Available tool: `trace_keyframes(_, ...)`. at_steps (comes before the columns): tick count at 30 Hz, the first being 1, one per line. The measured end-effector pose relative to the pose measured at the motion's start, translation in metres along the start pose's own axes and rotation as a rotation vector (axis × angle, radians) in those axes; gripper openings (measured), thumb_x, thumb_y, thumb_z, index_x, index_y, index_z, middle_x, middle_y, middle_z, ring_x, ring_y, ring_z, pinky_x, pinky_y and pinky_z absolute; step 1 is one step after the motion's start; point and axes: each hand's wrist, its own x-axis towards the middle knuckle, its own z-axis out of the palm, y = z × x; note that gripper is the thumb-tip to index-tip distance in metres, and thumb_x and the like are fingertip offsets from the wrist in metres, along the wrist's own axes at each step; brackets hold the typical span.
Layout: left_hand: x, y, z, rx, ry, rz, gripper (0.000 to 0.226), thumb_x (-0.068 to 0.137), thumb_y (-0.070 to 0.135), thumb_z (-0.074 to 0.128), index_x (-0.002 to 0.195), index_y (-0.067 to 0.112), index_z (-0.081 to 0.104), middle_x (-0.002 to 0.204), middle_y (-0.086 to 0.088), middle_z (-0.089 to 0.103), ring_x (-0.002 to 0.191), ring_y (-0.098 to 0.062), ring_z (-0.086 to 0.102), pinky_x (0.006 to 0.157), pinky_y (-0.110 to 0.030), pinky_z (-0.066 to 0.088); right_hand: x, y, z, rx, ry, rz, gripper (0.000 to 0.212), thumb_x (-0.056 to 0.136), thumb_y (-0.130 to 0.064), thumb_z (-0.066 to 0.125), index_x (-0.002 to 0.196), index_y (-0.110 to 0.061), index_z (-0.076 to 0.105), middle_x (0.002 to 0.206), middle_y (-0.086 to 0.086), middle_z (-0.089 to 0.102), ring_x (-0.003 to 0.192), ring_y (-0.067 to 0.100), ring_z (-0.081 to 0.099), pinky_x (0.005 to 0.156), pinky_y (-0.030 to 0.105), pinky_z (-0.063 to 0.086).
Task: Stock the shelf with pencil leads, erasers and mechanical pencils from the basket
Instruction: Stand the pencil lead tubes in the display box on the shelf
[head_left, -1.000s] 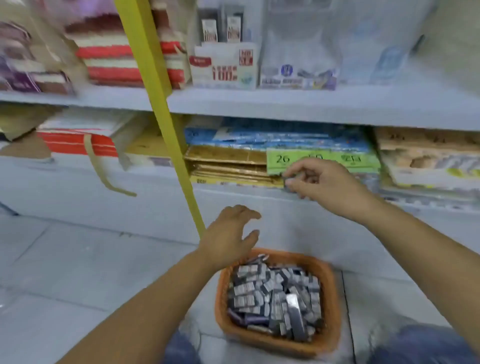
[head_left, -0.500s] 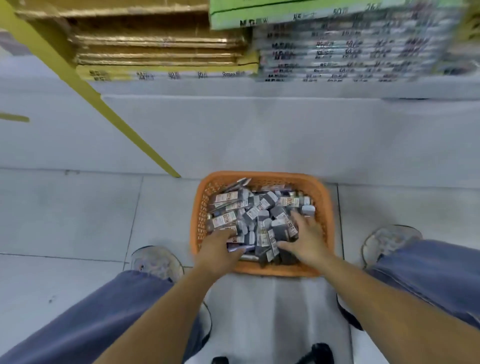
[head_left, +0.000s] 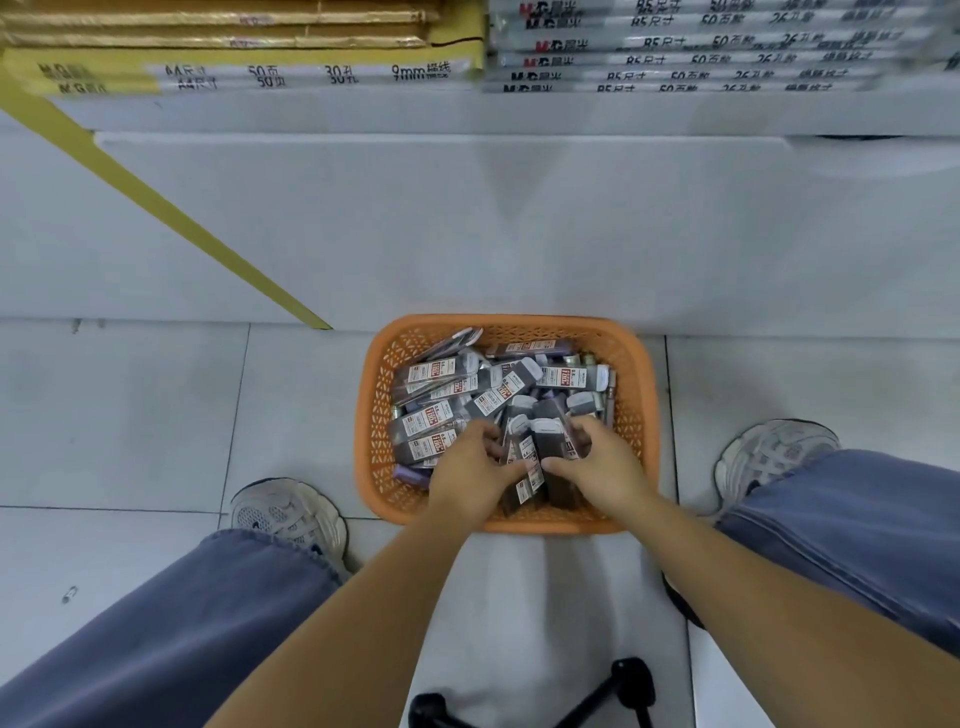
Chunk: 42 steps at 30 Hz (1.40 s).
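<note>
two hands, left (head_left: 467, 470) and right (head_left: 600, 465), grip lead packs (head_left: 545, 447) in the basket (head_left: 370, 415).

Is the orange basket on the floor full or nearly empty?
Full: small packs lie heaped across the basket, covering its bottom and reaching partway up its walls.

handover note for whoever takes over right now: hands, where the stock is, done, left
Left hand and right hand: both in the orange basket, fingers curled round a bunch of pencil lead packs between them.
Stock: loose packs heaped in the basket, on the floor below the shelf.
Done: handful gathered, not lifted.
Left: shelve it, then the rest of the heap.
</note>
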Motion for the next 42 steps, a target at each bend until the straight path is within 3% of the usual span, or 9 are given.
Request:
trace_keyframes(2,0.000,0.004,0.000,0.007,-0.009,-0.003,0.050,0.076,0.045,0.081,0.114,0.026,0.054,0.088,0.013,0.061,0.082,-0.009,0.061,0.076,-0.033,0.052,-0.001,-0.001,-0.003,0.126,-0.045,0.048,0.049,0.075,-0.020,0.080,0.118,-0.023,0.057,0.107,-0.005,0.066,0.096,0.016,0.064,0.085,0.044,0.055)
trace_keyframes(6,0.003,0.008,0.002,0.021,-0.054,-0.021,0.031,0.088,0.033,0.071,0.117,0.024,0.064,0.088,0.009,0.064,0.088,-0.015,0.065,0.084,-0.034,0.054,-0.001,-0.001,-0.005,0.270,-0.113,0.083,0.056,0.077,-0.014,0.079,0.128,-0.019,0.055,0.114,-0.002,0.065,0.104,0.014,0.062,0.096,0.041,0.051)
trace_keyframes(13,-0.001,0.003,-0.004,-0.321,-0.101,-0.106,0.015,0.095,0.020,0.063,0.109,0.023,0.061,0.111,0.003,0.070,0.099,-0.014,0.065,0.078,-0.023,0.047,0.001,-0.001,-0.005,0.490,-0.196,0.137,0.046,0.080,-0.012,0.076,0.117,-0.030,0.057,0.116,0.001,0.068,0.103,0.018,0.066,0.085,0.035,0.055)
trace_keyframes(18,-0.004,0.006,-0.011,-0.544,-0.216,-0.158,0.015,0.093,0.015,0.065,0.107,0.020,0.060,0.104,-0.005,0.075,0.089,-0.022,0.070,0.083,-0.038,0.055,0.002,-0.009,-0.007,0.580,-0.249,0.145,0.056,0.076,-0.017,0.079,0.125,-0.030,0.056,0.118,-0.002,0.069,0.109,0.021,0.065,0.097,0.046,0.050)
trace_keyframes(21,-0.007,0.009,-0.018,-0.713,-0.268,-0.151,0.023,0.092,0.011,0.069,0.113,0.015,0.062,0.108,-0.006,0.074,0.093,-0.018,0.071,0.073,-0.026,0.056,0.000,-0.020,-0.007,0.577,-0.238,0.117,0.055,0.078,-0.018,0.078,0.127,-0.025,0.054,0.112,-0.005,0.071,0.106,0.018,0.067,0.097,0.045,0.049)
trace_keyframes(24,-0.013,0.017,-0.029,-0.828,-0.332,-0.109,0.026,0.094,0.008,0.064,0.120,0.010,0.062,0.103,-0.005,0.074,0.081,-0.011,0.073,0.066,-0.024,0.057,-0.003,-0.035,-0.008,0.645,-0.241,0.115,0.044,0.082,-0.012,0.073,0.122,-0.016,0.054,0.114,0.002,0.071,0.104,0.021,0.068,0.096,0.046,0.051)
trace_keyframes(28,-0.026,0.033,-0.045,-0.881,-0.370,-0.081,0.037,0.096,0.014,0.062,0.131,0.018,0.052,0.115,-0.005,0.073,0.096,-0.019,0.073,0.083,-0.037,0.058,-0.013,-0.059,-0.014,0.740,-0.295,0.060,0.034,0.086,-0.007,0.068,0.118,-0.015,0.059,0.110,0.007,0.072,0.101,0.022,0.069,0.091,0.041,0.054)
trace_keyframes(34,-0.057,0.059,-0.083,-0.957,-0.376,-0.029,0.037,0.096,0.020,0.063,0.130,0.031,0.055,0.126,-0.003,0.069,0.113,-0.029,0.067,0.083,-0.050,0.059,-0.044,-0.108,-0.026,0.656,-0.264,-0.116,0.024,0.091,-0.010,0.063,0.112,-0.021,0.062,0.111,0.004,0.071,0.102,0.021,0.068,0.090,0.040,0.054)
trace_keyframes(42,-0.127,0.116,-0.167,-0.897,-0.351,0.213,0.035,0.086,0.030,0.068,0.119,0.021,0.064,0.117,-0.008,0.073,0.104,-0.027,0.071,0.081,-0.039,0.060,-0.118,-0.211,-0.076,0.348,-0.183,-0.466,0.017,0.085,-0.027,0.072,0.102,-0.029,0.070,0.095,-0.008,0.074,0.085,0.009,0.070,0.077,0.026,0.055)
